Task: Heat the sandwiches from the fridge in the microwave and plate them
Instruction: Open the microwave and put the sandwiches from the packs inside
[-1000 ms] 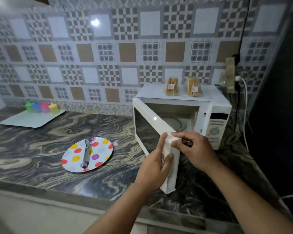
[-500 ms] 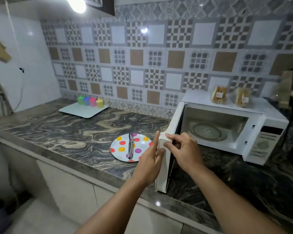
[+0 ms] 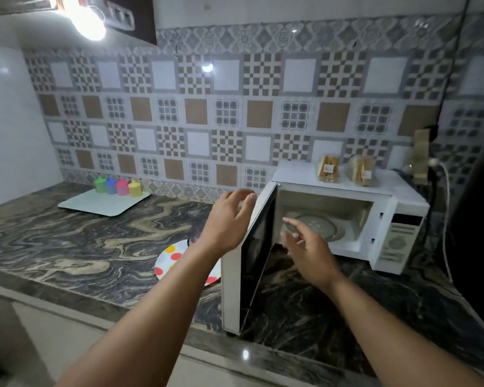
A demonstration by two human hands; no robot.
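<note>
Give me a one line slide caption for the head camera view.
Both hands, left and right, open beside the open microwave door; two wrapped sandwiches wait on top.

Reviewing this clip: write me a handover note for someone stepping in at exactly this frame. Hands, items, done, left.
Left hand: open, fingers at the top edge of the microwave door, no grip on anything.
Right hand: open and empty, in front of the cavity.
Microwave: door swung wide, glass turntable bare.
Two wrapped sandwiches: standing on top of the microwave.
Polka-dot plate: on the counter left of the door, partly hidden by the left arm.
Done: sandwiches brought over, door opened.
Left: load sandwiches, heat, plate them.
</note>
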